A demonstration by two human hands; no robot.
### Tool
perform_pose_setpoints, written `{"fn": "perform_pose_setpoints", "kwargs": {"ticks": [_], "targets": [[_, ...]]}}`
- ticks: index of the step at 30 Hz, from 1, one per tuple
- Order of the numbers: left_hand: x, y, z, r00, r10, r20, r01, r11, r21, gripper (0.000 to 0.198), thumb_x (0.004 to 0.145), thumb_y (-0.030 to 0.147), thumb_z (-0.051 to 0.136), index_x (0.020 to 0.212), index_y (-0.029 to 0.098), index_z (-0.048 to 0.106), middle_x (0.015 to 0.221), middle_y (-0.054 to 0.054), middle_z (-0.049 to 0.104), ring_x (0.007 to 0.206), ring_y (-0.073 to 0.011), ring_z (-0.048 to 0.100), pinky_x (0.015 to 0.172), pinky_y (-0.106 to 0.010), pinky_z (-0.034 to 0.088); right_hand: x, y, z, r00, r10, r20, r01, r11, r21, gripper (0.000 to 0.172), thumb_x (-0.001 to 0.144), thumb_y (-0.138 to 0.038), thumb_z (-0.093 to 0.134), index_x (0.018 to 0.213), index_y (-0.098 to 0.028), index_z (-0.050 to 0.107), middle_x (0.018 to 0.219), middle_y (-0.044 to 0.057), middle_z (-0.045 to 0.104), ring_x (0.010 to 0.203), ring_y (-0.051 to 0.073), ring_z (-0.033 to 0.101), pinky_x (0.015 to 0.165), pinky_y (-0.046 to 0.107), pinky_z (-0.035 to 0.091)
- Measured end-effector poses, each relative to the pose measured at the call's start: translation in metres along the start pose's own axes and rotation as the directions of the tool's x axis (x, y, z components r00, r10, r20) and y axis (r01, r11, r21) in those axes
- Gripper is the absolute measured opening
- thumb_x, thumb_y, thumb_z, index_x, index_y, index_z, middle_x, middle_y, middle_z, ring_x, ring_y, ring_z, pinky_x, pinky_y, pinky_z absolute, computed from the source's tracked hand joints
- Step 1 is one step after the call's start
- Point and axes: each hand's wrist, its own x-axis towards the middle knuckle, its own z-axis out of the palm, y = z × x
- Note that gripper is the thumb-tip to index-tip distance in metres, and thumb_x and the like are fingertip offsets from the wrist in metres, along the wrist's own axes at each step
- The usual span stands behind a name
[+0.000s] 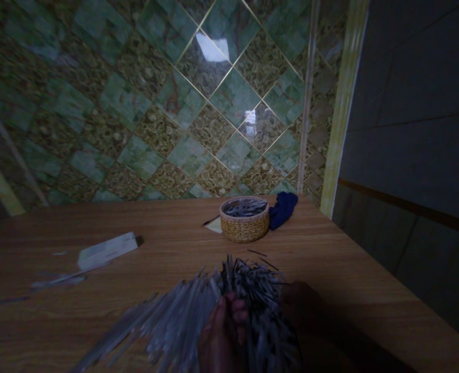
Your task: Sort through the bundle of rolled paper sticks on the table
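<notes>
Left hand (219, 331) is gripping some thin strips (228, 272), loose pile (175, 316) fanned out either side; right hand (298, 294)'s by its right edge, too dark to tell its grip.

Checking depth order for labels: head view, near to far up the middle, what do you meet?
left hand → loose dark strip → woven basket → tiled wall

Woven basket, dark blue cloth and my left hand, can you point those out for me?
Woven basket (245, 230), head view: front of its outer wall.
Dark blue cloth (284, 209), head view: middle of its crumpled bulk.
Left hand (222, 327), head view: middle of the hand.
</notes>
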Motion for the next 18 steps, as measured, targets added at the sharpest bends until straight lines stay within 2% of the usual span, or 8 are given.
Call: {"fn": "perform_pose_setpoints", "kwargs": {"ticks": [3,7,12,18], "targets": [[0.000,-0.001,-0.001,1.000,0.016,0.000,-0.016,0.999,-0.051,0.022,0.079,0.032,0.058,0.085,0.012,0.064,0.069,-0.006,0.065,0.052,-0.0118,0.057,0.042,-0.019,0.039,0.016,-0.003,0.008,0.999,-0.005,-0.042,-0.001,0.991,-0.136,0.013,0.065,-0.013,0.049,0.060,-0.013,0.062,0.064,0.006,0.061,0.060,0.014,0.048,0.054,0.026,0.024],[0.000,-0.001,-0.004,1.000,0.021,0.011,-0.020,0.998,-0.063,0.025,0.075,0.033,0.062,0.088,0.011,0.064,0.071,-0.008,0.066,0.054,-0.0121,0.058,0.044,-0.019,0.040,0.026,-0.003,0.014,0.997,-0.017,-0.077,0.002,0.981,-0.191,0.018,0.070,-0.015,0.045,0.062,-0.014,0.061,0.066,0.007,0.062,0.060,0.013,0.048,0.055,0.026,0.024],[0.000,0.000,-0.003,1.000,0.026,0.000,-0.026,0.998,-0.062,0.027,0.072,0.032,0.064,0.087,0.010,0.066,0.071,-0.009,0.067,0.055,-0.0131,0.059,0.043,-0.019,0.041,0.023,0.018,0.007,0.995,0.017,-0.098,-0.030,0.991,-0.131,0.019,0.071,-0.018,0.043,0.058,-0.015,0.057,0.062,0.005,0.059,0.057,0.012,0.048,0.053,0.024,0.027],[-0.008,0.002,0.003,1.000,0.005,-0.017,-0.005,0.998,-0.059,0.022,0.073,0.030,0.062,0.084,0.011,0.066,0.068,-0.007,0.067,0.052,-0.0115,0.057,0.043,-0.019,0.041,0.002,0.035,-0.015,0.985,0.077,-0.155,-0.075,0.997,0.019,0.023,0.071,-0.027,0.041,0.055,-0.016,0.054,0.061,0.004,0.057,0.060,0.014,0.051,0.056,0.025,0.033]]}}
